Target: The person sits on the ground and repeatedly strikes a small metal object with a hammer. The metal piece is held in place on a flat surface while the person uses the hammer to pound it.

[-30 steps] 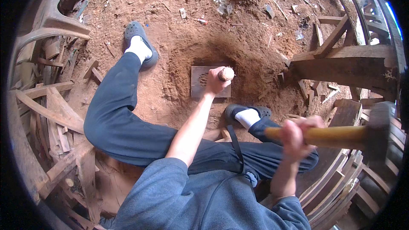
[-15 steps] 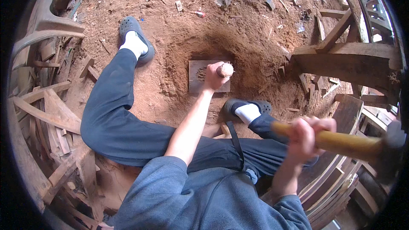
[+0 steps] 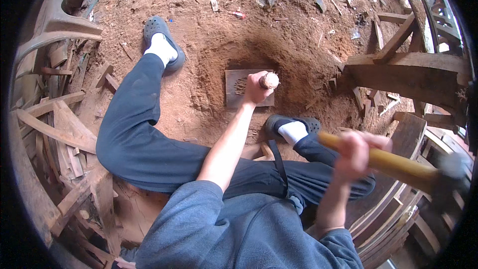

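Observation:
My left hand (image 3: 256,89) is wrapped round the upright wooden handle of a chisel (image 3: 269,80), whose frayed butt end faces up; its lower end is hidden under the fist. Below lies a flat rectangular board (image 3: 233,100) in a hollow in the ground, with rough cut marks (image 3: 241,86) left of the fist. Off to the right, my right hand (image 3: 354,155) grips a hammer (image 3: 406,169) by its yellow handle, raised well apart from the chisel. The dark metal head, at the far right, is blurred by motion.
Curved wood offcuts (image 3: 55,134) pile up at the left beside a chair-like frame (image 3: 59,32). A thick beam (image 3: 406,72) and stacked boards (image 3: 383,219) stand at the right. My clog-shod feet (image 3: 167,45) flank the hollow, amid sawdust and scraps.
The hammer head has dropped slightly and shifted left, tilting the handle more steeply. My left hand keeps its hold on the chisel over the board; the whole view has shifted a little.

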Demonstrator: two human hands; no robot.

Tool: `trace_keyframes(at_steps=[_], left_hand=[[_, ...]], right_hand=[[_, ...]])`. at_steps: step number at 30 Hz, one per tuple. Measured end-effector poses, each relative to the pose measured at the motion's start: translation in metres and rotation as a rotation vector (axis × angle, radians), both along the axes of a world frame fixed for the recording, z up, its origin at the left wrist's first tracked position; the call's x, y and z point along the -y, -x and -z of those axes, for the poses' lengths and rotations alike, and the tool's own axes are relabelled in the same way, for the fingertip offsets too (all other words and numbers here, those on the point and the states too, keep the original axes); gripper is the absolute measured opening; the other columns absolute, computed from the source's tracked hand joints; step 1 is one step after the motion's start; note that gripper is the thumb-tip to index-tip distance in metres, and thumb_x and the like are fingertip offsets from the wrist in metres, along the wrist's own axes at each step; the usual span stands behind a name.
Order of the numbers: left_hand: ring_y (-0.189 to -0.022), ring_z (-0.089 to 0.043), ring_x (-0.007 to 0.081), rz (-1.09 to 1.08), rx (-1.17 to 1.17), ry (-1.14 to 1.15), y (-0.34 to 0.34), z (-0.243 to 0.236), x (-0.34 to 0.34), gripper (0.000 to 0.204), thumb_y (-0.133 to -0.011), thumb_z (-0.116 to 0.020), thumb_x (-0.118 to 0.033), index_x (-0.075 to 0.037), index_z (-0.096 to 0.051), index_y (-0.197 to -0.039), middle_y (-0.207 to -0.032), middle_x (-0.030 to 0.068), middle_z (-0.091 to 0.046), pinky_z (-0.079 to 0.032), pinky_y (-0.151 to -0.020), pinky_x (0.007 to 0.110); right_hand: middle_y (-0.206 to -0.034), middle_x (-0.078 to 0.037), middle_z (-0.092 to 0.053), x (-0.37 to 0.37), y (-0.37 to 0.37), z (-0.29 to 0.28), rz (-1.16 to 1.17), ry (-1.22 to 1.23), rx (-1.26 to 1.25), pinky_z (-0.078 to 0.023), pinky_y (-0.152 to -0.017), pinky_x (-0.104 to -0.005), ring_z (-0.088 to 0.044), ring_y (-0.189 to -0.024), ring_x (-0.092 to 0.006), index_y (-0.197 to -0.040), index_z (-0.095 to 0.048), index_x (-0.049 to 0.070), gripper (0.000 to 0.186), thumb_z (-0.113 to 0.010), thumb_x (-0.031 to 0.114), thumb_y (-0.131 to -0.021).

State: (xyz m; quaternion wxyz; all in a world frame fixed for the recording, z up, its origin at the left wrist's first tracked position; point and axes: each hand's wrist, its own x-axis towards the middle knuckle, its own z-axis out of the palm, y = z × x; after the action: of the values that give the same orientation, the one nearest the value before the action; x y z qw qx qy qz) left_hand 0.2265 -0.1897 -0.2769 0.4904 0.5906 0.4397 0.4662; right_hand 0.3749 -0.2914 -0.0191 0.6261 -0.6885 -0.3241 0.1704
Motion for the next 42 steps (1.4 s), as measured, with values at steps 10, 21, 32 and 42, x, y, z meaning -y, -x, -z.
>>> trace_keyframes(at_steps=[10,21,32,42], left_hand=[[-0.058,-0.057,0.0205,-0.014,-0.004,-0.024,0.001,-0.006,-0.004,0.015,-0.061,-0.062,-0.01,-0.001,-0.056,-0.071,-0.064,0.0102,-0.057,-0.046,-0.057,0.032],[-0.066,-0.06,0.0221,-0.095,0.025,-0.087,0.008,0.011,-0.001,0.021,-0.056,-0.064,-0.013,-0.003,-0.058,-0.074,-0.07,0.0081,-0.061,-0.049,-0.065,0.032],[-0.073,-0.067,0.0267,0.083,-0.075,-0.002,0.01,-0.018,-0.009,0.04,-0.059,-0.082,-0.021,-0.005,-0.061,-0.089,-0.076,0.0112,-0.067,-0.053,-0.066,0.036],[-0.068,-0.065,0.0297,0.083,-0.206,-0.126,-0.019,-0.04,0.002,0.022,-0.063,-0.075,-0.015,-0.006,-0.059,-0.075,-0.069,0.0127,-0.062,-0.051,-0.06,0.035]], right_hand=[[-0.059,-0.001,-0.048,0.006,-0.028,-0.028,-0.105,0.324,0.117,-0.034,-0.04,-0.0241,-0.042,-0.043,-0.0079,-0.076,-0.052,0.003,0.013,-0.058,-0.006,-0.069],[-0.065,-0.005,-0.057,0.016,0.007,0.091,-0.255,0.759,0.172,-0.045,-0.056,-0.0294,-0.056,-0.061,-0.0167,-0.08,-0.058,-0.002,0.011,-0.055,0.001,-0.07],[-0.051,-0.002,-0.044,0.067,-0.037,0.054,-0.125,0.676,-0.406,-0.033,-0.03,-0.0238,-0.038,-0.033,-0.0093,-0.074,-0.045,0.005,0.014,-0.056,-0.003,-0.071],[-0.054,-0.003,-0.048,0.072,-0.042,0.071,-0.143,0.752,-0.553,-0.035,-0.031,-0.026,-0.041,-0.033,-0.0115,-0.076,-0.046,0.004,0.018,-0.059,-0.003,-0.066]])
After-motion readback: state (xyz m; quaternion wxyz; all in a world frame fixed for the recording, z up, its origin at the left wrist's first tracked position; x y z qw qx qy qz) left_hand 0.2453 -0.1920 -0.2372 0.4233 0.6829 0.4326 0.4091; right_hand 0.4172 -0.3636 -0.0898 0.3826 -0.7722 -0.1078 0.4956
